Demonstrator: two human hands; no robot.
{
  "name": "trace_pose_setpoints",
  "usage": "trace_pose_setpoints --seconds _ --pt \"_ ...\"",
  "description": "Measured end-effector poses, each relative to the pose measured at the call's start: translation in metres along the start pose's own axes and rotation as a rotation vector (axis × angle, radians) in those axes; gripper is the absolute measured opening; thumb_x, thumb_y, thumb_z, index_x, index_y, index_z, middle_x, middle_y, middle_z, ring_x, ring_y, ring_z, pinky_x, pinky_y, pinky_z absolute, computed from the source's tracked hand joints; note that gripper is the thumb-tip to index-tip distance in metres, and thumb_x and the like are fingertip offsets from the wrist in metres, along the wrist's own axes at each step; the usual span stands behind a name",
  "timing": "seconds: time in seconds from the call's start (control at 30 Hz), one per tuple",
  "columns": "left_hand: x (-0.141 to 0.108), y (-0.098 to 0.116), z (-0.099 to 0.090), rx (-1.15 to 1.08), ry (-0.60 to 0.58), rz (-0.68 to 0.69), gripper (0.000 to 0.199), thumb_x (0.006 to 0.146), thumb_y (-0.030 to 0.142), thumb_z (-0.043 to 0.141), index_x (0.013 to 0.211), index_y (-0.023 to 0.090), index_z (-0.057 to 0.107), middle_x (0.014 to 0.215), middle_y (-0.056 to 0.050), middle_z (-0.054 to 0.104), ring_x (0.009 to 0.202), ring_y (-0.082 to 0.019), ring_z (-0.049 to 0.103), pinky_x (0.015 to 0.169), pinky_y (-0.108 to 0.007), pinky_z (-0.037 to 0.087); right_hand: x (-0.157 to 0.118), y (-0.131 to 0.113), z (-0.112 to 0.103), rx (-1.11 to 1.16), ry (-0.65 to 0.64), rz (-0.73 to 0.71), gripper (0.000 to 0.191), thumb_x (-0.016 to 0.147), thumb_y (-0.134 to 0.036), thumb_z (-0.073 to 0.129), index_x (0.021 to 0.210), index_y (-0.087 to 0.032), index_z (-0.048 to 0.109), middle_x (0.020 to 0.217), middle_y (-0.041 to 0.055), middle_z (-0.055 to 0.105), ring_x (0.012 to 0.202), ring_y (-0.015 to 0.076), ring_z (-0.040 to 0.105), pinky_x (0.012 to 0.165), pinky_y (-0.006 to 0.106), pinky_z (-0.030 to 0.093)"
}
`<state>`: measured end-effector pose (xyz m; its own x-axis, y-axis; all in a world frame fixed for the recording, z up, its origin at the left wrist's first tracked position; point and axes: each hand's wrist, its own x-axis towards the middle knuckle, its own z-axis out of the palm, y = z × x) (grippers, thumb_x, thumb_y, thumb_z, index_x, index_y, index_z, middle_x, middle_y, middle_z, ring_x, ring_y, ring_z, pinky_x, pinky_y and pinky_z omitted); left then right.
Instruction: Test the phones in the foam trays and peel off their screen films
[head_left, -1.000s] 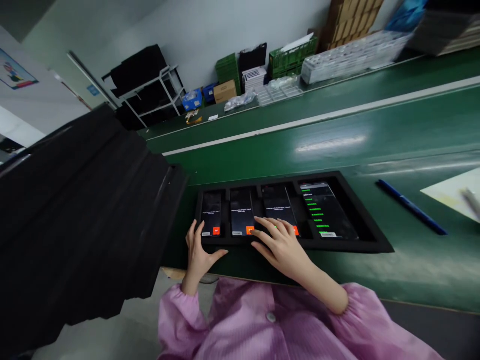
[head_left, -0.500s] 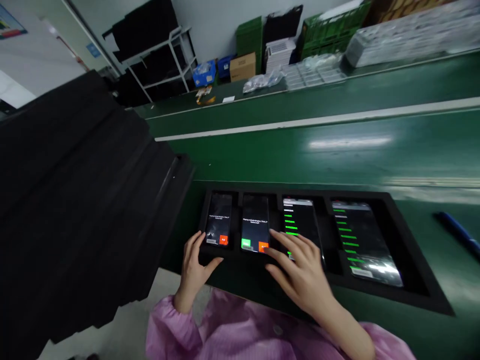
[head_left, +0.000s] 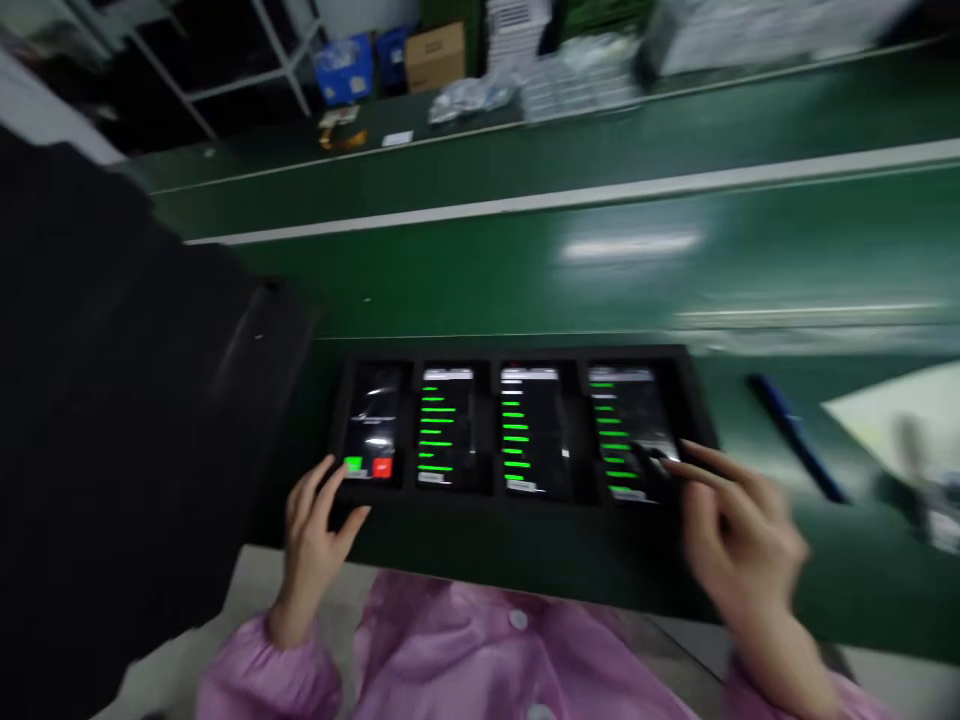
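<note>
A black foam tray [head_left: 487, 505] lies on the green bench with several smartphones in a row. The leftmost phone [head_left: 375, 405] shows a dark screen with a green and a red button. My left hand [head_left: 315, 535] is open at that phone's lower left corner, a fingertip by the green button, thumb over the tray's front edge. The second phone [head_left: 461, 430], the third phone [head_left: 546, 430] and the rightmost phone [head_left: 645, 420] show green text lines. My right hand [head_left: 742, 520], slightly blurred, has its fingers stretched over the right edge of the rightmost phone and holds nothing.
To the right of the tray lie a blue pen [head_left: 796, 435] and a pale sheet of paper [head_left: 900, 410] with a blurred metallic object on it. Stacked black trays [head_left: 135, 400] rise at the left. Across the bench are a cardboard box [head_left: 435, 57], a blue bin [head_left: 343, 70] and clear plastic trays [head_left: 577, 85].
My right hand has moved from the second phone to the rightmost one. The second phone's screen has switched to green lines; the leftmost now shows a green button too. The view has shifted.
</note>
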<state>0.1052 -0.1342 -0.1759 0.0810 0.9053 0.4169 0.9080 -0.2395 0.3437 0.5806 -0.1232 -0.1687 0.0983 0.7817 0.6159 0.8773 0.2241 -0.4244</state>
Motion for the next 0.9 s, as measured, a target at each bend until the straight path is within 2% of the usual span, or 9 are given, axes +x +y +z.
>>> trace_pose_setpoints --seconds 0.07,0.2,0.3,0.4,0.53,0.67,0.77,0.9 --pt "-0.001 0.001 0.003 0.053 0.035 -0.007 0.048 0.102 0.052 0.062 0.139 0.022 0.065 0.147 -0.019 0.064 0.138 -0.037 0.059 0.12 -0.058 0.041 0.003 0.002 0.0 -0.026 -0.056 0.008 0.024 0.106 -0.025 0.052 0.114 -0.024 0.074 0.126 0.0099 0.073 0.112 0.0259 0.07 0.098 0.045 0.056" --pt "0.008 0.01 0.01 0.095 0.174 -0.049 0.074 0.101 0.06 0.056 0.158 0.014 0.046 0.148 -0.027 0.061 0.143 -0.043 0.056 0.12 -0.065 0.037 0.017 0.014 0.004 -0.078 -0.143 0.047 0.033 0.109 -0.031 0.046 0.121 -0.025 0.075 0.133 0.0112 0.07 0.119 0.0274 0.066 0.103 0.049 0.053" --pt "0.025 0.027 0.015 0.107 0.171 -0.023 0.067 0.102 0.057 0.056 0.156 0.017 0.049 0.146 -0.024 0.063 0.142 -0.041 0.057 0.123 -0.064 0.034 0.027 0.02 0.01 -0.102 -0.194 0.078 0.038 0.111 -0.037 0.042 0.127 -0.027 0.075 0.139 0.0116 0.067 0.125 0.0302 0.061 0.105 0.052 0.052" --pt "0.046 0.042 0.025 0.135 0.109 0.048 0.059 0.103 0.057 0.054 0.149 0.019 0.056 0.141 -0.02 0.067 0.139 -0.038 0.059 0.127 -0.066 0.026 0.032 0.02 0.016 -0.121 -0.224 0.091 0.04 0.112 -0.039 0.04 0.127 -0.029 0.076 0.143 0.0113 0.064 0.129 0.0317 0.058 0.106 0.055 0.05" --pt "0.066 0.049 0.038 0.165 0.021 0.121 0.059 0.104 0.06 0.052 0.145 0.019 0.059 0.144 -0.02 0.066 0.14 -0.039 0.056 0.129 -0.069 0.019 0.036 0.016 0.018 -0.141 -0.258 0.08 0.041 0.112 -0.039 0.04 0.126 -0.029 0.076 0.145 0.0101 0.064 0.131 0.0303 0.057 0.106 0.053 0.05" --pt "0.077 0.053 0.032 0.199 -0.096 0.067 0.064 0.105 0.064 0.044 0.149 0.02 0.058 0.152 -0.02 0.059 0.146 -0.041 0.05 0.126 -0.079 0.017 0.042 0.008 0.014 -0.175 -0.281 0.073 0.043 0.113 -0.041 0.037 0.13 -0.028 0.075 0.146 0.0111 0.063 0.132 0.0309 0.057 0.105 0.053 0.05" --pt "0.073 0.064 0.018 0.297 -0.265 -0.07 0.067 0.107 0.064 0.036 0.159 0.024 0.05 0.161 -0.021 0.047 0.153 -0.046 0.038 0.118 -0.088 0.021 0.04 -0.008 0.006 -0.237 -0.289 0.096 0.045 0.112 -0.048 0.041 0.143 -0.03 0.067 0.151 0.0143 0.059 0.134 0.0387 0.054 0.101 0.061 0.049" --pt "0.046 0.087 0.004 0.385 -0.436 -0.157 0.06 0.108 0.06 0.034 0.163 0.039 0.043 0.166 -0.017 0.036 0.16 -0.049 0.024 0.112 -0.092 0.024 0.017 -0.042 -0.003 -0.369 -0.383 0.087 0.051 0.112 -0.055 0.035 0.154 -0.039 0.057 0.156 0.0152 0.052 0.141 0.0451 0.048 0.097 0.068 0.051"
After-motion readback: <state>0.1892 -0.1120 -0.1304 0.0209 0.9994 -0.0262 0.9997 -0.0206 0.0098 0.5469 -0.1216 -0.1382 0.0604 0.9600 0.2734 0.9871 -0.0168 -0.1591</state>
